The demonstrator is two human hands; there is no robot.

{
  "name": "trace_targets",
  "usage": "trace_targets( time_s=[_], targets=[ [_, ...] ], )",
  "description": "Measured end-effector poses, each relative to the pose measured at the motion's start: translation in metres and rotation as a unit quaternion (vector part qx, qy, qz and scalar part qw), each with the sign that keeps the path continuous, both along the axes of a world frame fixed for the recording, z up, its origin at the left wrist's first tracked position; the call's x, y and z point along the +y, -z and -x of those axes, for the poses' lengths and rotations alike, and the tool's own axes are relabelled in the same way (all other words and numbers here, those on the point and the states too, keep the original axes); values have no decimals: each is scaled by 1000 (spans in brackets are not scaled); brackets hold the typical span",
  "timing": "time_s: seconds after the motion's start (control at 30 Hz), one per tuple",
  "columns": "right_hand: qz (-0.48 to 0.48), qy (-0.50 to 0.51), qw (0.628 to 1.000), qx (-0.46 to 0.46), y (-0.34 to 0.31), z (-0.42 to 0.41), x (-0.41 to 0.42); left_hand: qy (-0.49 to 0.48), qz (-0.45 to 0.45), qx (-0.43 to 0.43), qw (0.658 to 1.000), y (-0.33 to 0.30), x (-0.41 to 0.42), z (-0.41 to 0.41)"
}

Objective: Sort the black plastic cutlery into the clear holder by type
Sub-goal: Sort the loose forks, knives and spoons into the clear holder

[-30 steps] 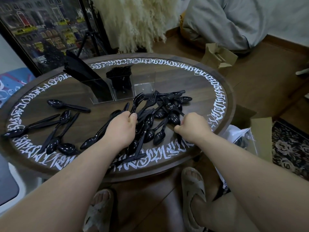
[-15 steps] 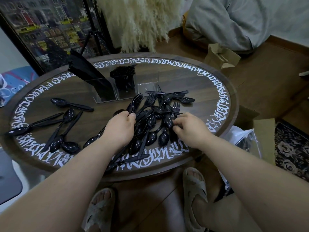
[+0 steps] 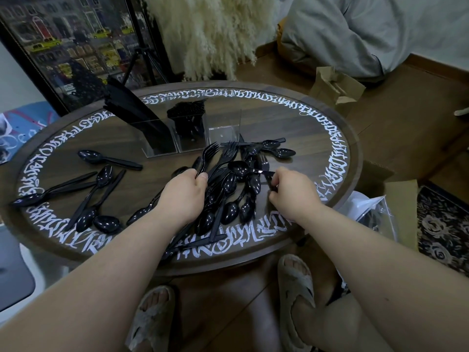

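Black plastic cutlery lies heaped in a pile (image 3: pixel 229 196) at the table's middle, mostly spoons. My left hand (image 3: pixel 185 196) is closed on a bundle of forks (image 3: pixel 218 154), tines pointing away towards the holder. My right hand (image 3: pixel 291 193) pinches the handle of a fork (image 3: pixel 264 161) at the pile's right side, where a spoon (image 3: pixel 238 167) lies across it. The clear holder (image 3: pixel 225 132) stands behind the pile. Its left compartment holds knives (image 3: pixel 132 110), its middle one forks (image 3: pixel 187 115), and its right one looks empty.
Loose spoons (image 3: pixel 94 199) and one apart (image 3: pixel 101 158) lie on the left of the round wooden table (image 3: pixel 337 138). Two more spoons (image 3: pixel 281 152) lie at the back right. Cardboard boxes and a plastic bag (image 3: pixel 373 212) sit on the floor to the right, my slippered feet below.
My right hand moved from the table's near edge up to the pile's right side and closed on a handle. My left hand kept its forks and shifted slightly forward.
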State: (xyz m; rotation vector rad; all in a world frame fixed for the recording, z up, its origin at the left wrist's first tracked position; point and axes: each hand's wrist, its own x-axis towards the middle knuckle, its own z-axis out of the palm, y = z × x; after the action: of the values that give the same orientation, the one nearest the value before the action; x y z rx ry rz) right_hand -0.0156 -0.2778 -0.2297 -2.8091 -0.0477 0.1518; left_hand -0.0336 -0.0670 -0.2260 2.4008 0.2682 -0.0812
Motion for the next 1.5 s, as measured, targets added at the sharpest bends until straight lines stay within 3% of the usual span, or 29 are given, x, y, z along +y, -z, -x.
trace_targets(
  time_s=[0.13, 0.53, 0.6, 0.73, 0.8, 1.1, 1.4, 1.5],
  targets=[
    [-24, 32, 999, -10, -7, -5, 1, 1, 0, -3, 1000, -2, 1, 0],
    [-21, -21, 985, -170, -42, -16, -1, -10, 0, -9, 1000, -4, 8, -4],
    [-13, -23, 988, -151, -44, -15, -2, -8, -7, -8, 1000, -4, 9, -4],
    [96, -28, 995, 0, -36, -11, -9, -10, -11, -15, 1000, -4, 9, -3],
    [105, -6, 993, 49, -32, -10, -13, -11, -7, -16, 1000, -5, 9, -3],
    [-86, 65, 993, 56, -44, -13, -17, -13, -1, -16, 1000, -6, 7, -4],
    [-263, 66, 956, 109, -54, -13, -1, -65, 2, -44, 997, -18, 38, -6],
    [-335, 42, 928, 157, -58, -9, 13, -72, -6, -42, 997, -19, 46, -2]
  ],
)
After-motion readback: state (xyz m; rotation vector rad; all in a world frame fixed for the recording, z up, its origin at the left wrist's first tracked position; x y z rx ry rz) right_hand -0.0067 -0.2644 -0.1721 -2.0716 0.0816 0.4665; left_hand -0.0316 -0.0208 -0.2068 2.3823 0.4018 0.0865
